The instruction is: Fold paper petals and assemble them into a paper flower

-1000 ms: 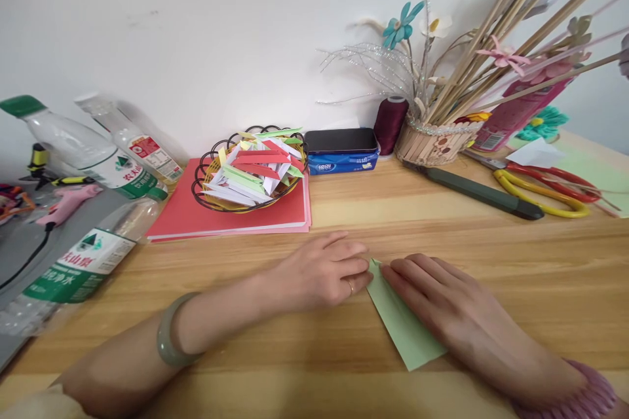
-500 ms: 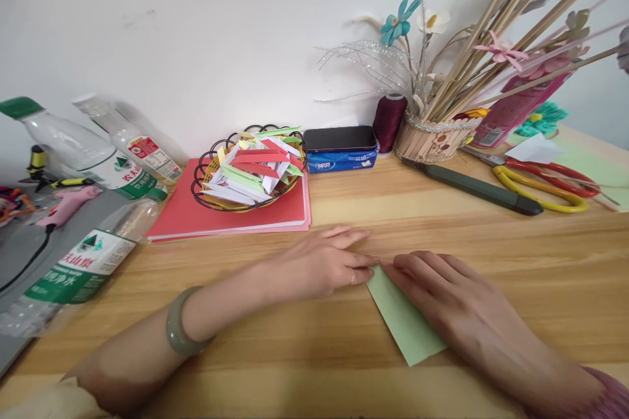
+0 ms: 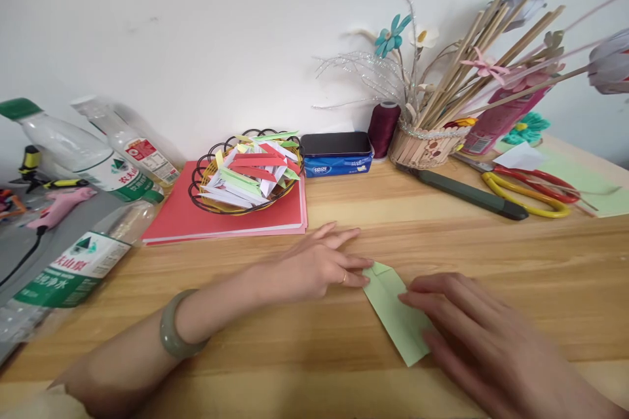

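Green paper (image 3: 393, 304), top corners seemingly folded; both hands (image 3: 314, 265) (image 3: 472, 334) flat on it.

Two hands were seen, the left hand (image 3: 314, 265) and the right hand (image 3: 472, 334), with one green paper (image 3: 390, 304). Three plastic bottles (image 3: 73, 150), one wire basket (image 3: 246, 173) and two pairs of scissors (image 3: 531, 186) were counted.

I see my left hand (image 3: 314, 265) and right hand (image 3: 462, 324) pressing a folded pale-green paper strip (image 3: 393, 308) flat on the wooden table (image 3: 491, 255).
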